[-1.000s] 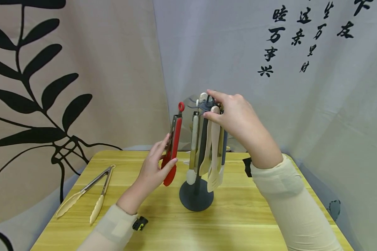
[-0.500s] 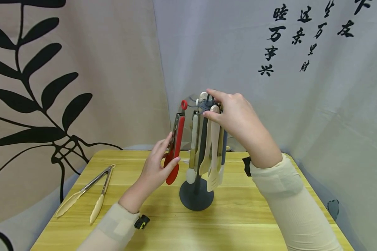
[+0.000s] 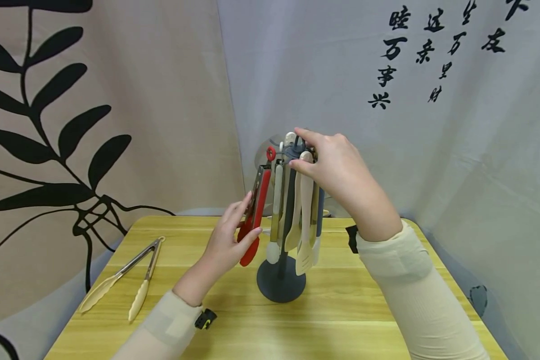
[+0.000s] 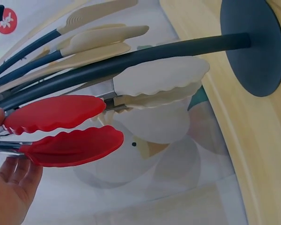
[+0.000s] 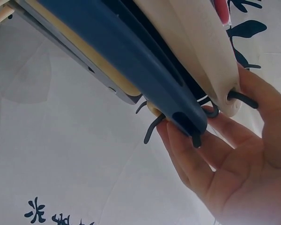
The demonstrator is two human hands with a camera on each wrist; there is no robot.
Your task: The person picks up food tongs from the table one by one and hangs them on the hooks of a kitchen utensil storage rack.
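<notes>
My left hand (image 3: 225, 242) holds a pair of red-tipped kitchen tongs (image 3: 263, 192) between thumb and fingers. The tongs hang heads down, and their red ring (image 3: 271, 153) overlaps a hook at the left of the dark utensil stand; whether it touches is unclear. In the left wrist view the two red heads (image 4: 61, 114) lie slightly apart. My right hand (image 3: 339, 167) grips the top of the utensil stand (image 3: 281, 282), thumb in front. Seen from the right wrist, its fingers lie behind a blue handle (image 5: 131, 65) and a cream handle (image 5: 210, 61), both hung on dark hooks.
Cream-tipped tongs (image 3: 137, 258) lie spread on the left of the wooden table (image 3: 351, 310). White-headed tongs (image 4: 159, 75) and several cream utensils (image 3: 306, 225) hang from the stand. A printed cloth (image 3: 324, 65) stands behind the table.
My left hand has moved right with the red tongs, bringing their ring from left of the stand to its left hook. My right hand stays at the stand's top.
</notes>
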